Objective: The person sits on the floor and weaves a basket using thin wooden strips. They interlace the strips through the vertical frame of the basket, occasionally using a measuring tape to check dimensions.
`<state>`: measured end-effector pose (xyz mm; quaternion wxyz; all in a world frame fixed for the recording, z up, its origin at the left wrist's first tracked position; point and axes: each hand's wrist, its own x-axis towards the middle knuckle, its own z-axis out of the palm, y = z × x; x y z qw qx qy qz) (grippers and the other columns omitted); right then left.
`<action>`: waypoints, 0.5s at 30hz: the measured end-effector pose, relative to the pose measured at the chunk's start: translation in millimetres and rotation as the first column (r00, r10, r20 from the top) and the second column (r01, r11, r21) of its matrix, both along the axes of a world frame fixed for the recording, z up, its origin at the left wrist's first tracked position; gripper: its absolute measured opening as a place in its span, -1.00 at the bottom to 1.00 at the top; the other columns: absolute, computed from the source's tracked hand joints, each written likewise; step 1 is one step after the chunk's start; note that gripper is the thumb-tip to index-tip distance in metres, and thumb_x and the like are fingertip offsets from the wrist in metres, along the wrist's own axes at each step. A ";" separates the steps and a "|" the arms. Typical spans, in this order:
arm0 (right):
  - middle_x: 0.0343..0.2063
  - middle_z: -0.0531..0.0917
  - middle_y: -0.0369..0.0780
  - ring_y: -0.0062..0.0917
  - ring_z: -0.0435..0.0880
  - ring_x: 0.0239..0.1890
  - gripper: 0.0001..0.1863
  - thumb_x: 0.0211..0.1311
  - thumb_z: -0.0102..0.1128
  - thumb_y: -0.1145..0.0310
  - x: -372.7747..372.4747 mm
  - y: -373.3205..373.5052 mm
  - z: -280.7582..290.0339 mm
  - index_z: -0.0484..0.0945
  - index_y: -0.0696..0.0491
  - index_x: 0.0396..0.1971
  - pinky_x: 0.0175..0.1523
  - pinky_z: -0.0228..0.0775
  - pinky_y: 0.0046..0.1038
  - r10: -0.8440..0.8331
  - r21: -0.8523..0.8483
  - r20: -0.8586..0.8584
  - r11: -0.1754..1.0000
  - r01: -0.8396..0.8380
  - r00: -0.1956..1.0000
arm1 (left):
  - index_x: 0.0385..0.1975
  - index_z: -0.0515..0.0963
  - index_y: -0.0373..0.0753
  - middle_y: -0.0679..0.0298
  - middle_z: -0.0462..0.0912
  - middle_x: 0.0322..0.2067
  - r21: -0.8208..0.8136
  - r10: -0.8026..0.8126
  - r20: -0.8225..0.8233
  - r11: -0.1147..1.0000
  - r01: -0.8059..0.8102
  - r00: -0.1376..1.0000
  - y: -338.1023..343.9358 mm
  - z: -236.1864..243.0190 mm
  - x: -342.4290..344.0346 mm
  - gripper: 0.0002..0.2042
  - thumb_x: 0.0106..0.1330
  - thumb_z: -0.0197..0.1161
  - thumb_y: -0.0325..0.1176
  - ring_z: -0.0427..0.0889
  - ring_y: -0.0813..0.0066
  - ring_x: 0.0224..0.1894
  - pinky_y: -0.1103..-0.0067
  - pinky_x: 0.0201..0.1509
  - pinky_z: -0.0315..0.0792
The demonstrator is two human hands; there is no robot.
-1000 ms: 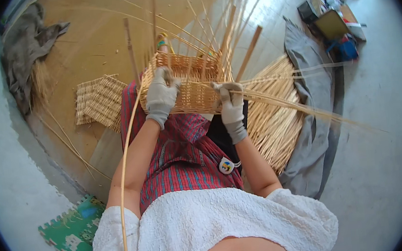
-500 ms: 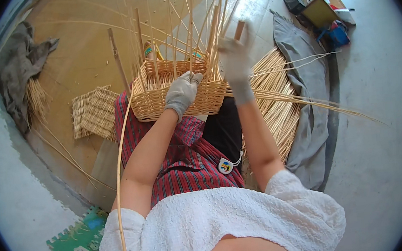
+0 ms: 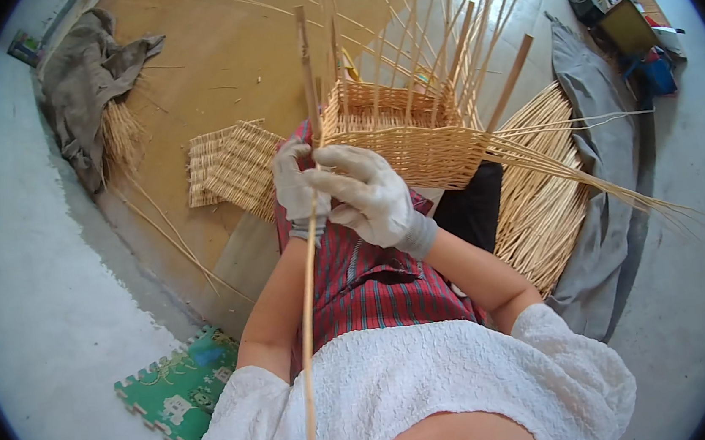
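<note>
A rectangular wicker basket (image 3: 427, 153) rests tilted on my lap, its thin upright stakes rising above the woven wall. Both hands wear pale gloves and meet at its near left corner, beside a thick wooden corner post (image 3: 306, 63). My left hand (image 3: 296, 183) is closed around the long weaving rod (image 3: 309, 334) at that corner; its fingertips are partly hidden. Stretched and spread, the fingers of my right hand (image 3: 373, 194) reach over to the same rod, their tips touching or nearly touching it. From there the rod runs down toward my chest.
Loose rods (image 3: 548, 180) lie in a thick bundle on a grey cloth (image 3: 605, 153) at the right. Two woven panels (image 3: 237, 163) lie on the floor at the left. Farther off are a crumpled cloth (image 3: 89, 84), a green foam mat (image 3: 178, 394) and a box of odds and ends (image 3: 626, 24).
My right hand has come from the right corner across to the left one. My left hand has left the front wall for that corner. The view has shifted, so the basket appears farther right.
</note>
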<state>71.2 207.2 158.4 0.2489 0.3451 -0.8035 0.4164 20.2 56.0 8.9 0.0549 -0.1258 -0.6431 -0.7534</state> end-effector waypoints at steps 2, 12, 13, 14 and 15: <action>-0.17 0.70 -0.11 -0.19 0.71 -0.07 -0.61 0.20 0.34 0.26 -16.6 -27.1 7.2 0.66 -0.09 0.05 0.02 0.55 -0.24 0.100 -0.028 -0.065 0.994 -0.102 0.993 | 0.19 0.49 -0.21 0.23 0.66 -0.02 0.077 0.015 0.044 0.997 -0.018 0.999 -14.7 -3.9 -16.1 -0.51 0.26 0.43 -0.35 0.65 0.46 -0.01 0.52 0.03 0.56; -0.31 0.72 -0.22 -0.48 0.74 -0.25 -0.79 0.39 0.14 0.56 -44.0 45.5 -62.1 0.52 0.03 -0.04 -0.15 0.60 -0.41 -0.161 -0.641 0.530 0.567 0.517 0.833 | 0.19 0.39 -0.23 0.30 0.60 -0.17 -0.135 -0.277 0.235 0.940 0.314 0.932 -27.8 25.0 -64.0 -0.40 0.15 0.54 -0.52 0.60 0.53 -0.08 0.54 0.11 0.51; -0.26 0.72 -0.23 -0.53 0.73 -0.23 -0.81 0.43 0.15 0.56 -42.2 70.4 -86.4 0.49 0.06 -0.03 -0.18 0.61 -0.46 -0.219 -0.610 0.644 0.430 0.665 0.733 | 0.20 0.38 -0.24 0.28 0.63 -0.12 -0.151 -0.251 0.245 0.944 0.292 0.937 -24.5 25.5 -61.9 -0.38 0.14 0.54 -0.54 0.62 0.51 -0.04 0.53 0.13 0.52; -0.24 0.73 -0.22 -0.52 0.73 -0.21 -0.82 0.44 0.17 0.52 -37.6 76.5 -96.9 0.49 0.05 -0.03 -0.19 0.61 -0.47 -0.155 -0.642 0.654 0.402 0.652 0.740 | 0.19 0.39 -0.24 0.25 0.63 -0.08 -0.145 -0.188 0.219 0.964 0.222 0.957 -19.7 26.2 -56.5 -0.40 0.16 0.52 -0.54 0.62 0.49 -0.02 0.52 0.14 0.52; -0.22 0.73 -0.21 -0.50 0.74 -0.20 -0.84 0.45 0.19 0.49 -28.6 79.9 -103.6 0.49 0.03 -0.03 -0.21 0.61 -0.49 -0.081 -0.671 0.662 0.376 0.638 0.745 | 0.19 0.39 -0.25 0.23 0.64 -0.05 -0.139 -0.113 0.198 0.980 0.142 0.974 -15.9 26.6 -46.6 -0.43 0.19 0.49 -0.55 0.63 0.48 -0.01 0.51 0.15 0.52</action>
